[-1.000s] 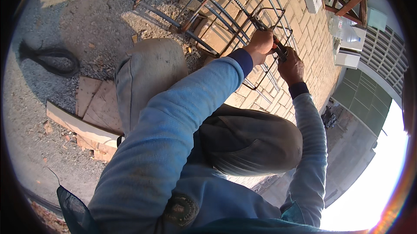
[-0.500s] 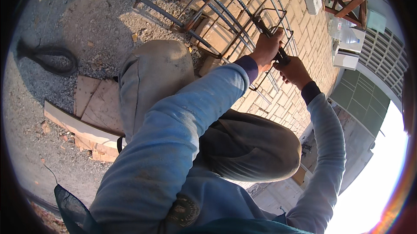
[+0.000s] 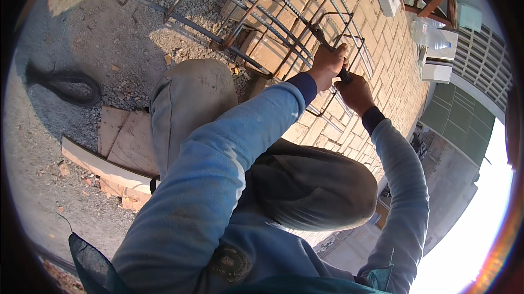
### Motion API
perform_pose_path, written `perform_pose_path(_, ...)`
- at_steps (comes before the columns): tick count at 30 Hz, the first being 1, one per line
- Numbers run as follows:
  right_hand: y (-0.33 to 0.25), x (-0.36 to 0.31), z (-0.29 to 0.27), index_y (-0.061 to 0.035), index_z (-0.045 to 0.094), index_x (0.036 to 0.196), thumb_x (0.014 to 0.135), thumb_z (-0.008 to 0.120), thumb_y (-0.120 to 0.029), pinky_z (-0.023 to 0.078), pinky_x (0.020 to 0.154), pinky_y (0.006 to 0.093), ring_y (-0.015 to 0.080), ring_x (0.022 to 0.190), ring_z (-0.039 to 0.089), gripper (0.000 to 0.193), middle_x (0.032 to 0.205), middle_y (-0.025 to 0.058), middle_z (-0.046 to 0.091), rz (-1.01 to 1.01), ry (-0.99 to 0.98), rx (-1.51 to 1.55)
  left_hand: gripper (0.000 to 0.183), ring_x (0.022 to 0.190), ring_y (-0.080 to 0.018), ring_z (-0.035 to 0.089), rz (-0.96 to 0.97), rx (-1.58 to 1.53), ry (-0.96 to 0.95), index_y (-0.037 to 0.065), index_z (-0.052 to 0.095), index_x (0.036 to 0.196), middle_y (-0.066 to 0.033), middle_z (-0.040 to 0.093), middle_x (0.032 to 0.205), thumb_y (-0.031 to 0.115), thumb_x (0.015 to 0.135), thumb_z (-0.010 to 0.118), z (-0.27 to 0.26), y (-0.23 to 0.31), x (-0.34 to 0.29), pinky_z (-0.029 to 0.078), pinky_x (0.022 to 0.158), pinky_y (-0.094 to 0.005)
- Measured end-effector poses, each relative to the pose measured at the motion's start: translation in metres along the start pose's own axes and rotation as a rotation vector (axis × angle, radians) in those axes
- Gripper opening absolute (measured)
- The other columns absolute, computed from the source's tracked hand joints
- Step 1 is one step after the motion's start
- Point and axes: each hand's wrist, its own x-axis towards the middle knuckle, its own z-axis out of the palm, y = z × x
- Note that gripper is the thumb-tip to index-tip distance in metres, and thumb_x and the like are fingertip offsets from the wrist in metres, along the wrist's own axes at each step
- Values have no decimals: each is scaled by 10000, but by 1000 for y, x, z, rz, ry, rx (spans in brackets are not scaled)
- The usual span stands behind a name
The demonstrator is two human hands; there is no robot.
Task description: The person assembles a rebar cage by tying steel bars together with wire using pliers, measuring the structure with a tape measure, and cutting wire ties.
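A cage of steel reinforcing bars [image 3: 262, 4] with bent square stirrups stretches across the upper part of the view. At its right end, dark long-handled pincers [image 3: 320, 36] reach up to a joint between the bars. My left hand [image 3: 328, 66] is wrapped round the pincers partway along their handles. My right hand [image 3: 356, 95] is closed on the dark handle end, just below and to the right of my left. My fingers hide much of the tool, and any wire at its jaws is too small to make out.
Under the cage lie bricks [image 3: 256, 48] and a brick-patterned pavement [image 3: 390, 59]. A coil of dark wire [image 3: 76, 87] rests on gravel at left, beside flat boards [image 3: 128, 135]. Clear plastic bottles [image 3: 434, 37] stand at the upper right. My bent knees are close below the bars.
Both hands have shifted slightly left with the pincers, whose angle has turned a little. The right hand has dropped lower. The whole view has moved slightly.
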Motion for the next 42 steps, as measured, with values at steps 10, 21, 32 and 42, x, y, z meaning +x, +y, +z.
perform_pose_path(10,-10,-2,27,-73,547,948,876,608,-318,482,711,508,430,842,635,262,856,203,675,-3,393,59,466,628,-226,618,359,686,68,-51,607,762,-137,624,671,402,856,662,-6,14,-24,480,594,-376)
perform_pose_path(21,-7,13,76,-82,556,985,789,729,-279,496,723,454,349,860,643,328,924,130,656,-107,616,240,334,690,-317,668,631,1103,-32,-13,640,787,-182,671,731,223,954,473,-37,52,-30,523,630,-402)
perform_pose_path(32,-18,0,100,-23,568,980,786,760,-333,457,702,416,319,783,599,413,881,132,611,-341,828,523,376,601,-234,582,842,1127,3,-4,634,824,-124,611,658,297,989,479,-49,39,-44,449,585,-363)
perform_pose_path(42,-1,8,69,-18,663,980,882,654,-245,451,721,356,233,804,595,247,908,130,629,-346,758,787,339,659,-191,614,847,1187,13,11,630,891,-83,664,747,308,991,501,-46,55,-54,459,588,-332)
